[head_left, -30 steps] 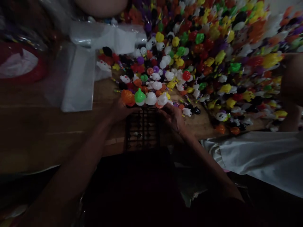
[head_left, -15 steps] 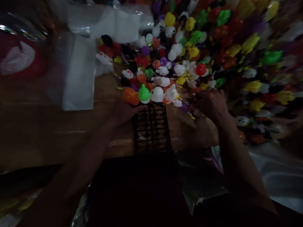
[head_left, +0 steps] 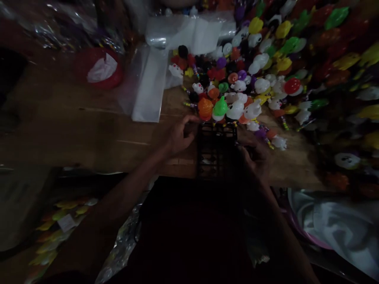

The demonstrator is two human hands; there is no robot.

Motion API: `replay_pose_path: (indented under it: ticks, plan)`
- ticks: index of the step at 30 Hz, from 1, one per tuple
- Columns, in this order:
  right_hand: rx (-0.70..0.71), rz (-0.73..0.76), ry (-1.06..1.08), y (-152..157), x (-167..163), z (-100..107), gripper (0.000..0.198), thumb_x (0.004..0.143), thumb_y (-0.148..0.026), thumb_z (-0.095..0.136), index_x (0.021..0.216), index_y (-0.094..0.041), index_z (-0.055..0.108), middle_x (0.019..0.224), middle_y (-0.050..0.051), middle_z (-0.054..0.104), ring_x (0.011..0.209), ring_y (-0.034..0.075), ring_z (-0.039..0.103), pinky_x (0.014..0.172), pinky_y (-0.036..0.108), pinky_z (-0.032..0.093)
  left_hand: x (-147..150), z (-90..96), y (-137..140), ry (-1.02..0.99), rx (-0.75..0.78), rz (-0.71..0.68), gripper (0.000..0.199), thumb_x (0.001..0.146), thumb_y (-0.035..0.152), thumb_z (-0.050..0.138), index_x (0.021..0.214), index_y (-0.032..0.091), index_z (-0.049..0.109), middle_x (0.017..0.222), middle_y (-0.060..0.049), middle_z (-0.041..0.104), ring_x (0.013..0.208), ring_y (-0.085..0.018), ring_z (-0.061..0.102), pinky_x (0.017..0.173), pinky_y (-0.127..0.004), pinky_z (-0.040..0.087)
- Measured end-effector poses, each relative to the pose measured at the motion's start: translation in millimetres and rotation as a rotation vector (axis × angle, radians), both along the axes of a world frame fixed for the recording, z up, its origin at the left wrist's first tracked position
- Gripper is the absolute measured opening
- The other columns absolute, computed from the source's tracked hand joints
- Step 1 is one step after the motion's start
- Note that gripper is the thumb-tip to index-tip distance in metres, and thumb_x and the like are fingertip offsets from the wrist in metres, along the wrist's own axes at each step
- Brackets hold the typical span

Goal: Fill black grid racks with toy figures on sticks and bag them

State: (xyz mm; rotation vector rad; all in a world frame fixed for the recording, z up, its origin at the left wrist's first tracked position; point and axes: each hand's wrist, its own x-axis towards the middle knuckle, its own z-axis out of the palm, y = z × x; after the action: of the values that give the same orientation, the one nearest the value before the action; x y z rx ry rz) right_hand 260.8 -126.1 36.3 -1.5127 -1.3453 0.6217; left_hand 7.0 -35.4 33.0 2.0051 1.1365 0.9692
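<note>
A black plastic grid frame (head_left: 208, 152) lies on the wooden table in front of me, its right half lost in shadow. Along its far end sit small plastic toys: an orange one (head_left: 205, 109), a green-and-white one (head_left: 220, 107) and a white one (head_left: 235, 110). My left hand (head_left: 181, 136) is at the frame's left far corner, just below the orange toy, thumb and index finger curved apart with nothing visible between them. Beside the frame's right edge is my right hand (head_left: 255, 156), its fingers bent together in a pinch; what they hold is too dark to make out.
A large heap of colourful toys (head_left: 291, 85) covers the table's far and right side. Clear plastic bags (head_left: 149, 88) lie left of it, near a red bowl (head_left: 114, 79) holding something white. White fabric or sheeting (head_left: 328, 225) hangs below right.
My right hand has come from the toy heap back to the frame's right edge. My left hand's fingers have curled at the left corner. The view has turned left.
</note>
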Motion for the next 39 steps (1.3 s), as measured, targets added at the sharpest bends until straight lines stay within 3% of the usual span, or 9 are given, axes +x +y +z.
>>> replay_pose_path:
  ticks: [3, 5, 9, 12, 17, 26, 30, 33, 39]
  plan:
    - [0.106, 0.022, -0.502, 1, 4, -1, 0.019, 0.093, -0.034, 0.060, 0.106, -0.024, 0.071, 0.109, 0.009, 0.072, 0.104, 0.027, 0.063, 0.093, 0.046, 0.050, 1, -3.0, -14, 0.012, -0.007, 0.040, 0.023, 0.082, 0.017, 0.059, 0.105, 0.019, 0.058, 0.107, -0.005, 0.070, 0.104, -0.019, 0.066, 0.097, -0.036, 0.054]
    - [0.086, 0.022, -0.769, 1, 6, 3, 0.023, 0.096, -0.031, 0.056, 0.110, -0.023, 0.072, 0.113, 0.011, 0.071, 0.105, 0.029, 0.060, 0.094, 0.048, 0.047, 4, -7.7, -14, 0.029, 0.015, 0.061, 0.021, 0.081, 0.020, 0.065, 0.101, 0.019, 0.058, 0.104, -0.005, 0.069, 0.103, -0.020, 0.065, 0.097, -0.037, 0.053]
    - [0.001, 0.059, -0.982, 0, 7, 9, 0.028, 0.098, -0.024, 0.047, 0.113, -0.024, 0.071, 0.106, 0.010, 0.070, 0.096, 0.027, 0.059, 0.087, 0.044, 0.046, 11, -15.7, 3, 0.034, 0.026, 0.039, 0.041, 0.077, 0.017, 0.073, 0.115, 0.019, 0.056, 0.110, -0.005, 0.069, 0.105, -0.021, 0.064, 0.098, -0.039, 0.053]
    - [0.005, 0.103, -0.842, -1, 3, 17, 0.023, 0.097, -0.026, 0.049, 0.103, -0.022, 0.070, 0.096, 0.008, 0.069, 0.085, 0.022, 0.061, 0.076, 0.037, 0.048, 11, -15.4, 19, 0.100, 0.056, -0.049, 0.048, 0.077, 0.023, 0.078, 0.120, 0.018, 0.058, 0.115, -0.008, 0.068, 0.111, -0.024, 0.063, 0.100, -0.042, 0.052]
    - [-0.077, -0.014, -0.577, 1, -20, 32, 0.014, 0.086, -0.034, 0.062, 0.094, -0.022, 0.062, 0.074, 0.001, 0.062, 0.063, 0.017, 0.054, 0.057, 0.029, 0.041, 7, -15.2, 28, 0.174, 0.163, -0.178, 0.062, 0.070, 0.033, 0.086, 0.125, 0.019, 0.061, 0.125, -0.011, 0.062, 0.118, -0.028, 0.060, 0.104, -0.046, 0.051]
    - [-0.072, 0.108, -0.265, 23, -57, 31, 0.020, 0.090, -0.038, 0.062, 0.095, -0.022, 0.074, 0.096, 0.007, 0.075, 0.085, 0.022, 0.068, 0.074, 0.034, 0.053, 6, -21.6, 24, 0.088, 0.149, -0.202, 0.042, 0.081, 0.037, 0.078, 0.117, 0.021, 0.065, 0.128, -0.010, 0.062, 0.119, -0.026, 0.059, 0.103, -0.046, 0.051]
    - [-0.135, 0.096, -0.094, 33, -67, 21, 0.022, 0.088, -0.042, 0.067, 0.082, -0.023, 0.077, 0.086, 0.003, 0.077, 0.082, 0.021, 0.070, 0.075, 0.033, 0.054, 9, -16.2, 24, 0.189, 0.164, -0.162, 0.046, 0.074, 0.033, 0.081, 0.117, 0.022, 0.066, 0.125, -0.008, 0.064, 0.118, -0.028, 0.059, 0.106, -0.048, 0.048]
    - [-0.142, 0.100, -0.119, 39, -70, 14, 0.022, 0.084, -0.043, 0.071, 0.079, -0.022, 0.077, 0.080, 0.002, 0.077, 0.077, 0.022, 0.069, 0.073, 0.033, 0.054, 12, -12.5, 23, 0.230, 0.150, -0.144, 0.047, 0.073, 0.031, 0.080, 0.117, 0.021, 0.067, 0.126, -0.008, 0.064, 0.119, -0.029, 0.059, 0.107, -0.049, 0.047]
    - [-0.163, 0.170, -0.134, 40, -65, 16, 0.023, 0.087, -0.044, 0.068, 0.086, -0.023, 0.078, 0.090, 0.003, 0.079, 0.084, 0.023, 0.071, 0.078, 0.037, 0.055, 13, -10.4, 24, 0.227, 0.116, -0.152, 0.047, 0.072, 0.030, 0.081, 0.115, 0.017, 0.068, 0.127, -0.011, 0.064, 0.119, -0.031, 0.059, 0.107, -0.050, 0.047]
